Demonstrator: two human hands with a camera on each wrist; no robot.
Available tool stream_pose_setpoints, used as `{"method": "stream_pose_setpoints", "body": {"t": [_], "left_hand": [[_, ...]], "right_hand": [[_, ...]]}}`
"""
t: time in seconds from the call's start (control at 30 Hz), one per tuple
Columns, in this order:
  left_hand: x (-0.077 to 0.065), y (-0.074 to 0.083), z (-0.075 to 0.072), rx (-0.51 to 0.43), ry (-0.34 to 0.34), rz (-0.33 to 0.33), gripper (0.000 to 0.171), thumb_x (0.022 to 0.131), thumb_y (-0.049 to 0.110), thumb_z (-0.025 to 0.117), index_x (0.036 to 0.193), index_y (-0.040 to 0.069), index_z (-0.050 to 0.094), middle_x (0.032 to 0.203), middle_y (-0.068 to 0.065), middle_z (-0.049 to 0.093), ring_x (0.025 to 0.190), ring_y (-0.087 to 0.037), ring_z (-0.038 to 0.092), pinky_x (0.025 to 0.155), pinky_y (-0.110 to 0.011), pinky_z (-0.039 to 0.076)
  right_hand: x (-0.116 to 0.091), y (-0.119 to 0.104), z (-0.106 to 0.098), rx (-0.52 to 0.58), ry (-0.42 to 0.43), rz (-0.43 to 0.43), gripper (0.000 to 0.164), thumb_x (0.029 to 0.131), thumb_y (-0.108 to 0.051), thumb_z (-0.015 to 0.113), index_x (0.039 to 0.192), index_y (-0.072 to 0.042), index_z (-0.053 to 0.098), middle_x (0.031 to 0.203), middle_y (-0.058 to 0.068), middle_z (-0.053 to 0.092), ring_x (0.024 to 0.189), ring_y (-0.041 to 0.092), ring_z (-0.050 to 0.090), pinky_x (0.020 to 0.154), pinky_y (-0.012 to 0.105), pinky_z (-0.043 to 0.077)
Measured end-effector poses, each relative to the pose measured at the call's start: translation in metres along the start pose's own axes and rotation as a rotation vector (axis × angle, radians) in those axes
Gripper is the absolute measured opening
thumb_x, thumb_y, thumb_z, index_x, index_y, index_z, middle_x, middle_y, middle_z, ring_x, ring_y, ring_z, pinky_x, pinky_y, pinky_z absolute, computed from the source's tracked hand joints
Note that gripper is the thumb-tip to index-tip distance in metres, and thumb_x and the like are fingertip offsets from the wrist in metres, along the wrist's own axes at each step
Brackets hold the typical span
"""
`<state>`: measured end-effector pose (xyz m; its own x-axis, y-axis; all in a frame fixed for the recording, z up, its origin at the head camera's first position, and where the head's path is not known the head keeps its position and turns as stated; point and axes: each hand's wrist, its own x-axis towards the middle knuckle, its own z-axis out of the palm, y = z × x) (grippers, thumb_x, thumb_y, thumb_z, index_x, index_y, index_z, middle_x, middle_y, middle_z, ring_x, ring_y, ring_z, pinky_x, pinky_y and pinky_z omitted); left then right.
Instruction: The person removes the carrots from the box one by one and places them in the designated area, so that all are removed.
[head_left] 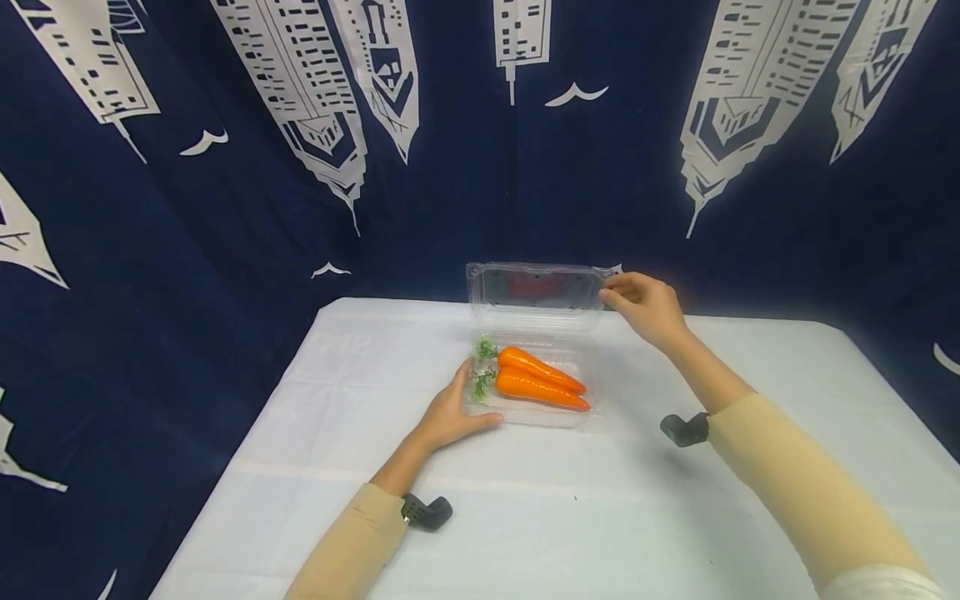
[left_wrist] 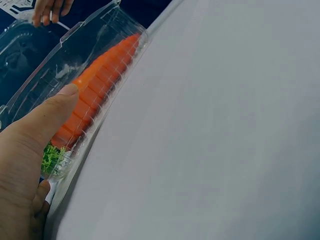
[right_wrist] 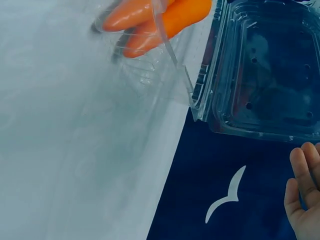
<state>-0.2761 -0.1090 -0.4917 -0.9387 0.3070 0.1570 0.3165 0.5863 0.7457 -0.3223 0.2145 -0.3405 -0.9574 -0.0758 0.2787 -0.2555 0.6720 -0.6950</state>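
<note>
A clear plastic clamshell container (head_left: 536,417) lies on the table with its lid (head_left: 536,287) raised at the back. Two orange carrots (head_left: 542,389) with green leafy tops lie side by side in its base, tips to the right. My left hand (head_left: 447,414) holds the container's left end. Its thumb (left_wrist: 52,112) rests along the front wall, while the other fingers are mostly hidden at the left side. By the lid's right edge is my right hand (head_left: 647,308); the right wrist view shows its fingers (right_wrist: 301,167) loosely extended, apart from the lid, holding nothing.
A white cloth covers the table (head_left: 360,517). Behind it hangs a dark blue curtain (head_left: 450,208) with white building and bird shapes. Dark wrist cameras sit on the left wrist (head_left: 426,512) and the right wrist (head_left: 685,429).
</note>
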Motion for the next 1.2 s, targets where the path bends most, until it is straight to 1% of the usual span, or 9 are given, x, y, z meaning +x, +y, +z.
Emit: {"method": "stream_pose_setpoints", "body": {"t": [0.1, 0.3, 0.5, 0.63, 0.77, 0.9, 1.03, 1.2], "left_hand": [[0.0, 0.0, -0.001, 0.001, 0.008, 0.005, 0.112, 0.066, 0.062, 0.072, 0.149, 0.017, 0.012, 0.147, -0.014, 0.029, 0.13, -0.032, 0.033, 0.102, -0.048, 0.031], [0.0, -0.001, -0.001, -0.003, 0.001, 0.002, 0.112, 0.066, 0.062, 0.072, 0.149, 0.017, 0.012, 0.147, -0.014, 0.029, 0.13, -0.032, 0.033, 0.103, -0.048, 0.031], [0.001, -0.002, -0.001, 0.011, 0.001, -0.001, 0.112, 0.066, 0.063, 0.071, 0.149, 0.017, 0.012, 0.147, -0.014, 0.028, 0.13, -0.032, 0.033, 0.103, -0.047, 0.031], [0.001, -0.001, -0.002, 0.013, -0.003, -0.004, 0.112, 0.065, 0.064, 0.071, 0.149, 0.017, 0.012, 0.147, -0.015, 0.028, 0.13, -0.032, 0.033, 0.103, -0.048, 0.031], [0.0, 0.0, -0.002, 0.012, -0.004, -0.007, 0.112, 0.065, 0.064, 0.071, 0.149, 0.018, 0.012, 0.146, -0.016, 0.029, 0.129, -0.034, 0.034, 0.102, -0.049, 0.032], [0.001, -0.001, -0.002, 0.016, -0.004, -0.006, 0.112, 0.065, 0.064, 0.071, 0.149, 0.018, 0.012, 0.147, -0.015, 0.029, 0.129, -0.033, 0.034, 0.102, -0.049, 0.032], [0.001, -0.001, -0.002, 0.021, -0.004, -0.011, 0.113, 0.065, 0.065, 0.07, 0.149, 0.018, 0.011, 0.148, -0.012, 0.026, 0.13, -0.032, 0.033, 0.102, -0.049, 0.031], [0.0, 0.0, -0.002, 0.023, -0.003, -0.009, 0.114, 0.065, 0.064, 0.07, 0.149, 0.017, 0.01, 0.149, -0.011, 0.025, 0.13, -0.031, 0.032, 0.102, -0.049, 0.031]], "right_hand": [[0.004, -0.001, 0.004, -0.016, -0.019, 0.014, 0.044, 0.09, -0.038, 0.059, 0.118, -0.005, 0.058, 0.105, 0.015, 0.063, 0.093, 0.028, 0.059, 0.077, 0.043, 0.051], [0.007, 0.001, 0.012, -0.048, -0.073, 0.054, 0.047, 0.092, -0.028, 0.058, 0.128, 0.0, 0.05, 0.108, 0.017, 0.059, 0.097, 0.031, 0.057, 0.079, 0.043, 0.05], [0.011, 0.004, 0.022, -0.085, -0.082, 0.048, 0.053, 0.09, -0.022, 0.058, 0.133, 0.003, 0.043, 0.12, 0.022, 0.053, 0.1, 0.034, 0.055, 0.078, 0.045, 0.05], [0.012, 0.008, 0.031, -0.093, -0.112, 0.052, 0.06, 0.089, -0.023, 0.058, 0.138, 0.004, 0.035, 0.124, 0.024, 0.05, 0.104, 0.036, 0.054, 0.083, 0.049, 0.048], [0.01, 0.012, 0.039, -0.088, -0.156, 0.074, 0.068, 0.089, -0.025, 0.057, 0.141, 0.005, 0.026, 0.128, 0.025, 0.047, 0.112, 0.039, 0.049, 0.09, 0.053, 0.042], [0.008, 0.014, 0.043, -0.061, -0.194, 0.09, 0.073, 0.089, -0.023, 0.057, 0.144, 0.005, 0.017, 0.134, 0.027, 0.042, 0.115, 0.041, 0.047, 0.092, 0.053, 0.041], [0.005, 0.017, 0.047, -0.052, -0.207, 0.102, 0.074, 0.09, -0.022, 0.056, 0.144, 0.006, 0.014, 0.135, 0.027, 0.04, 0.114, 0.041, 0.048, 0.093, 0.052, 0.041], [0.002, 0.019, 0.052, -0.054, -0.202, 0.123, 0.074, 0.09, -0.022, 0.055, 0.144, 0.007, 0.014, 0.136, 0.028, 0.039, 0.114, 0.041, 0.049, 0.095, 0.053, 0.039]]}}
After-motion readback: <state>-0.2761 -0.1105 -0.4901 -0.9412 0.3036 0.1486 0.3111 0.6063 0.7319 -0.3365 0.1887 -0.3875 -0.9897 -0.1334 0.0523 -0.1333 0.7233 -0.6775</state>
